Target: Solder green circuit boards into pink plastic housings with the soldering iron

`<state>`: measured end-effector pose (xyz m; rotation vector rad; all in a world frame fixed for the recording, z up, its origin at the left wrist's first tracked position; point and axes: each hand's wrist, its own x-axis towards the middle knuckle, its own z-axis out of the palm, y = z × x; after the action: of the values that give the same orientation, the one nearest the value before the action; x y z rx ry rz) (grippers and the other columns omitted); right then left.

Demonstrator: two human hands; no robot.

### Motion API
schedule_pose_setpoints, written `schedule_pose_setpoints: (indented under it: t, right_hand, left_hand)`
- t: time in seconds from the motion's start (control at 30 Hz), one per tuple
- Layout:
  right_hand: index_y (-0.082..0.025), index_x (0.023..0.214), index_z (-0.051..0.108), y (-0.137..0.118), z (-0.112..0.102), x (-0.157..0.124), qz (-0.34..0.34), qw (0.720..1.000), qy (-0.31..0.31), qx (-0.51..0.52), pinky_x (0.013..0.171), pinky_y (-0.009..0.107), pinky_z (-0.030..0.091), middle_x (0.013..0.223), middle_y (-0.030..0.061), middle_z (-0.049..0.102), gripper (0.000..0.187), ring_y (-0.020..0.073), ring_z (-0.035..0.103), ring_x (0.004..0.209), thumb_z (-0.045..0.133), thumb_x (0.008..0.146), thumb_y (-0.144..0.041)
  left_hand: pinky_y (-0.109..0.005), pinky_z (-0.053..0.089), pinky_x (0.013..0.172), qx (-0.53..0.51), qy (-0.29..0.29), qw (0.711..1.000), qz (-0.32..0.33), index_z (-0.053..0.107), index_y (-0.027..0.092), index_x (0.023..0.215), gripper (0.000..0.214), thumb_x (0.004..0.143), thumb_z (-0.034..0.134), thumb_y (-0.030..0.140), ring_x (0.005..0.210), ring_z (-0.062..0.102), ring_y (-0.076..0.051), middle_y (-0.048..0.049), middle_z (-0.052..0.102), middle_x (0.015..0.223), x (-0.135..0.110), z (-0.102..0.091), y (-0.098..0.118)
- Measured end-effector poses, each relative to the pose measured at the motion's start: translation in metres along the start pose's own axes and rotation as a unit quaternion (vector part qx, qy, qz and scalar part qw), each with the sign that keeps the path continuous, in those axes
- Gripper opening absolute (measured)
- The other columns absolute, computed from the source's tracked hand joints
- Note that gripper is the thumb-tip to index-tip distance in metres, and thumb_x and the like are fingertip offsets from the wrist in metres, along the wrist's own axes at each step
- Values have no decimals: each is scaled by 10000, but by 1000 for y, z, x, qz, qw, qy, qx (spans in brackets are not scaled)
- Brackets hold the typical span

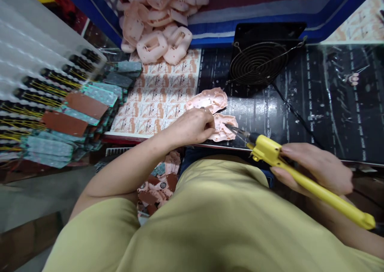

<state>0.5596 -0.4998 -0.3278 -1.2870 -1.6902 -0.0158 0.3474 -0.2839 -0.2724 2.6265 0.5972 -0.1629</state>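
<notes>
Clearly, the right hand (325,167) has its fingers wrapped round a yellow tool (312,185). Left hand (196,126): fingers curled against a pale pink, hollow, ribbed shell (223,132) on the near side of the fan (258,62), close to the table edge; whether they pinch, I cannot tell. Black tabletop (333,116) gives room right of the fan.

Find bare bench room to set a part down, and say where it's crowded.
Mostly bare: black top, right of the cable and below the pink bits; patterned paper, between the shell pile and left hand. Crowded: left side, with boards; front edge, around yellow tool and two shells.
</notes>
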Motion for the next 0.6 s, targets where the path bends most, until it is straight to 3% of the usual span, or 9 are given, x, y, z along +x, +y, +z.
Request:
schedule_pose_setpoints:
  t: [0.1,0.37,0.6]
  right_hand:
    - [-181,1171,647,2,12,-2,-36,998,7,45,606,254,630,769,21,726,470,170,710,674,815,738,-112]
    - [-213,899,648,2,14,13,-62,996,-15,56,582,209,620,722,1,712,192,135,695,622,791,786,-156]
    - [-204,933,648,6,10,10,-59,997,-36,38,609,216,626,774,14,717,233,131,692,659,805,771,-150]
  left_hand:
    - [-271,415,680,12,0,1000,-2,682,151,683,164,808,580,182,661,579,-153,-44,655,704,1,1,-1]
    - [-284,424,700,22,-7,1000,-9,701,144,699,170,820,584,171,709,614,-172,-59,689,750,2,2,-1]
    - [-283,431,688,40,2,999,-4,698,148,700,142,801,602,177,692,608,-170,-53,679,734,2,3,-1]
